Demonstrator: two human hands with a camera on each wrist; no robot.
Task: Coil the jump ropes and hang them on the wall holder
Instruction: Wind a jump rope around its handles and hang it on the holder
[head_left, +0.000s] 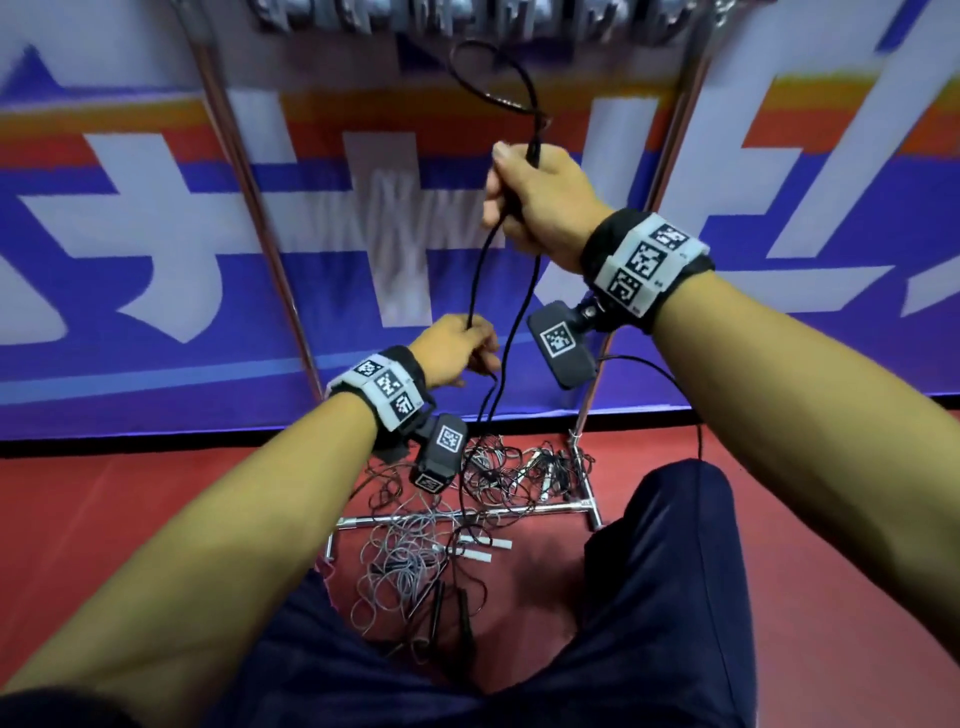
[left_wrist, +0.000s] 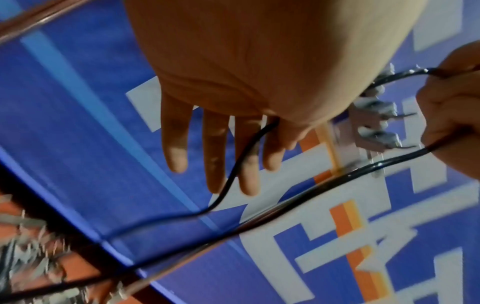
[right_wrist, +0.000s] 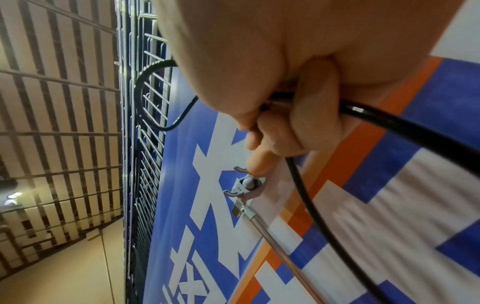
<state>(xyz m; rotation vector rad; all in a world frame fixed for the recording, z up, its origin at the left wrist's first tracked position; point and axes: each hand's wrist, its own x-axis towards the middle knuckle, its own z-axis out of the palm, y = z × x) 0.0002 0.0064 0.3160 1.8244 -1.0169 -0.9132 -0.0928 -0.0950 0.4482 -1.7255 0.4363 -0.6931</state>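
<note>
A black jump rope (head_left: 480, 275) runs between both hands in front of the metal rack. My right hand (head_left: 530, 202) is raised and grips it in a fist, with a loop (head_left: 519, 67) standing above the knuckles. In the right wrist view the fingers (right_wrist: 311, 123) curl round the rope (right_wrist: 415, 127). Lower down, my left hand (head_left: 454, 348) holds a strand by the thumb. The left wrist view shows its other fingers (left_wrist: 215, 148) straight and the rope (left_wrist: 311, 185) leading to the right hand (left_wrist: 454, 115). The holder's hooks (head_left: 467, 15) are blurred along the top edge.
Several tangled ropes (head_left: 415, 561) with white handles (head_left: 483, 548) and black handles (head_left: 462, 613) lie on the red floor around the rack's base bar (head_left: 545, 509). Rack poles (head_left: 249, 182) stand against a blue banner wall (head_left: 130, 291). My legs in dark trousers (head_left: 665, 545) are close below.
</note>
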